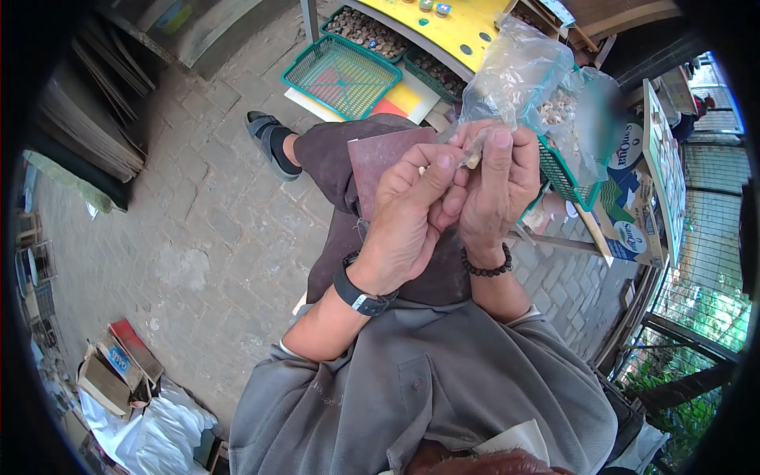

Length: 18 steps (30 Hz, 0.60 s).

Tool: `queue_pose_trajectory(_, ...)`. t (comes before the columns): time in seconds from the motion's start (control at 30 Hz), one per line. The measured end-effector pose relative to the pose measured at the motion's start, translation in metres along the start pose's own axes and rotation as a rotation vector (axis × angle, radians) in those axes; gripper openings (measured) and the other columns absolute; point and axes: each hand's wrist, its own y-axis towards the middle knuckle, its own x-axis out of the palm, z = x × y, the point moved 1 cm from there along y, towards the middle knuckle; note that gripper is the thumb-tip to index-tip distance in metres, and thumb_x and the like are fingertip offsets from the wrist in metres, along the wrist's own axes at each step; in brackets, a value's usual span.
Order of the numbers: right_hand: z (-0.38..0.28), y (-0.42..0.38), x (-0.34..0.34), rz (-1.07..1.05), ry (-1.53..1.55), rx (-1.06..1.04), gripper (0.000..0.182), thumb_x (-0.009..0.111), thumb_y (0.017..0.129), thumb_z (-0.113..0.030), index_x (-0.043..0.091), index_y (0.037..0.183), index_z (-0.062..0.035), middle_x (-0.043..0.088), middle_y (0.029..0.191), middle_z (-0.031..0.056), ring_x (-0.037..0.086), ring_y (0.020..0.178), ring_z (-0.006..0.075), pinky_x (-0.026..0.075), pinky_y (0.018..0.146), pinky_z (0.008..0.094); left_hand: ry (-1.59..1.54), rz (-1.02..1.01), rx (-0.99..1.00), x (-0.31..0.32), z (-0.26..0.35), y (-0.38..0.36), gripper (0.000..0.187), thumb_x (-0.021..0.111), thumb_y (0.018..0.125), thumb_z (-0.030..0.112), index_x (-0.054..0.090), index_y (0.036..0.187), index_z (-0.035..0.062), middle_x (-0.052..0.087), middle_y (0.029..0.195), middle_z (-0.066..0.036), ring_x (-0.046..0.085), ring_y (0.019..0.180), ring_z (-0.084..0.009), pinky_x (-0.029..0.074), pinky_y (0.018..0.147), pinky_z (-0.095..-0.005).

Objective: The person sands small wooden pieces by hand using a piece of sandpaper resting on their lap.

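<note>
My two hands meet above my lap. Between the thumb and fingers of my right hand (500, 186) is a small tan, irregular piece (475, 149), partly hidden by the fingers. My left hand (408, 198) touches the right one, its thumb and fingers pinched together. A tiny pale tip shows by the left thumb, too small to name. Under the left hand, a reddish-brown sheet (378, 162), like sandpaper, lies across my thigh. Just beyond the right hand, a clear plastic bag (518, 67) spreads over a green basket (582, 194) with many small pale pieces.
A yellow tabletop (431, 28) with a few small round items stands ahead. By it, on the ground, are a green tray (297, 75) and a basket of small brown pieces (368, 36). Cardboard boxes (119, 368) and white plastic (170, 423) lie at lower left.
</note>
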Motion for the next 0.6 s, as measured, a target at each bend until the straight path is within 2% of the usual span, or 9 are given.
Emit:
queue_pose_trajectory(0.07,-0.004,-0.002,0.001,0.008,-0.010,0.051,0.018,0.054,0.106,-0.018,0.054,0.101,0.0001,0.064,0.085,0.0082,0.055,0.067,0.0052,0.046,0.061,0.0206,-0.003,-0.005,0.018,0.001,0.000,0.000,0.021,0.058,0.104,0.025,0.058,0.108,0.0048,0.059,0.087,0.000,0.049,0.064,-0.0039,0.040,0.055,-0.0180)
queue_pose_trajectory(0.13,-0.007,-0.001,0.002,0.052,-0.021,0.079,0.020,0.054,0.105,-0.018,0.053,0.096,0.0001,0.061,0.084,0.0108,0.057,0.076,0.0167,0.048,0.072,0.0298,-0.038,0.008,0.010,0.002,-0.001,-0.001,0.020,0.057,0.105,0.025,0.058,0.109,0.0055,0.059,0.086,0.000,0.046,0.061,-0.0044,0.036,0.053,-0.0185)
queue_pose_trajectory(0.17,-0.004,0.001,0.001,0.052,-0.021,0.078,0.020,0.054,0.105,-0.018,0.053,0.096,0.0001,0.061,0.084,0.0108,0.057,0.076,0.0167,0.048,0.072,0.0298,-0.038,0.007,0.010,-0.001,-0.002,-0.001,0.020,0.057,0.105,0.025,0.058,0.109,0.0055,0.059,0.086,0.000,0.046,0.061,-0.0044,0.036,0.053,-0.0185)
queue_pose_trajectory(0.23,0.002,0.006,-0.002,0.070,0.059,-0.036,0.017,0.056,0.105,-0.017,0.056,0.101,-0.0001,0.062,0.083,0.0047,0.053,0.067,0.0047,0.044,0.060,0.0186,-0.043,-0.060,-0.001,-0.007,-0.005,-0.001,0.019,0.053,0.106,0.022,0.058,0.113,0.0048,0.057,0.091,-0.002,0.046,0.064,-0.0053,0.039,0.058,-0.0189)
queue_pose_trajectory(0.37,0.004,0.011,-0.010,0.137,0.038,-0.082,0.017,0.057,0.104,-0.017,0.057,0.100,0.0003,0.062,0.083,0.0033,0.052,0.067,0.0045,0.043,0.059,0.0187,0.012,-0.068,-0.020,-0.005,-0.004,-0.004,0.019,0.054,0.105,0.022,0.058,0.113,0.0049,0.057,0.090,-0.002,0.046,0.064,-0.0058,0.039,0.057,-0.0188)
queue_pose_trajectory(0.47,-0.002,0.005,-0.008,0.147,-0.050,-0.041,0.017,0.059,0.103,-0.016,0.058,0.101,0.0003,0.063,0.085,0.0032,0.054,0.070,0.0052,0.044,0.060,0.0204,0.078,-0.042,0.011,0.001,-0.002,-0.005,0.019,0.056,0.104,0.022,0.060,0.112,0.0045,0.058,0.088,-0.001,0.047,0.063,-0.0053,0.038,0.057,-0.0183)
queue_pose_trajectory(0.57,0.000,-0.004,-0.005,0.130,-0.219,-0.157,0.013,0.064,0.100,-0.012,0.061,0.101,0.0012,0.066,0.090,0.0056,0.056,0.071,0.0063,0.044,0.061,0.0204,0.204,-0.017,0.044,0.001,-0.003,-0.007,0.021,0.059,0.103,0.021,0.062,0.114,0.0030,0.059,0.085,0.000,0.049,0.064,-0.0045,0.039,0.056,-0.0179)
queue_pose_trajectory(0.6,0.002,-0.006,-0.006,0.106,-0.254,-0.182,0.010,0.067,0.096,-0.008,0.063,0.100,0.0011,0.068,0.090,0.0070,0.059,0.072,0.0097,0.045,0.062,0.0228,0.222,0.030,0.085,0.002,-0.004,-0.008,0.023,0.059,0.103,0.021,0.063,0.115,0.0016,0.060,0.087,0.000,0.049,0.063,-0.0038,0.039,0.056,-0.0177)
